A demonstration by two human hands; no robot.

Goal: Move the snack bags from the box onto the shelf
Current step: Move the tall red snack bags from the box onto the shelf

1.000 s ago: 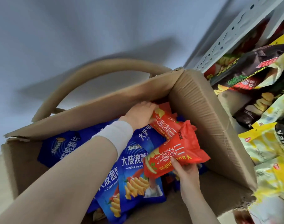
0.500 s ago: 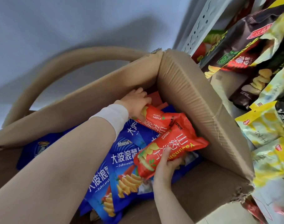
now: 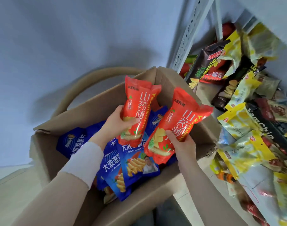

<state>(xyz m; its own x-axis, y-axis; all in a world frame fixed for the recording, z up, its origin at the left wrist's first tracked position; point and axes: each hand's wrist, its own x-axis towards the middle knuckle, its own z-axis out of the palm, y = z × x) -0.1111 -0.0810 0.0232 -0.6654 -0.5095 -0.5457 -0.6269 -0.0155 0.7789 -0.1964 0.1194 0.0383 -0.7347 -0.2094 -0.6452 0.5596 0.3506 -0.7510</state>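
Left hand (image 3: 116, 123) gripping glossy red snack bag (image 3: 138, 101), right hand (image 3: 184, 145) gripping second red bag (image 3: 180, 121), above box (image 3: 90, 111) far corner, blurred shelf (image 3: 186, 38) seemingly full.

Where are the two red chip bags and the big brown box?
left red bag (image 3: 138, 103), head view, on the white letters at its middle.
right red bag (image 3: 180, 118), head view, on the middle of its red front.
box (image 3: 139, 207), head view, on its bare near wall.
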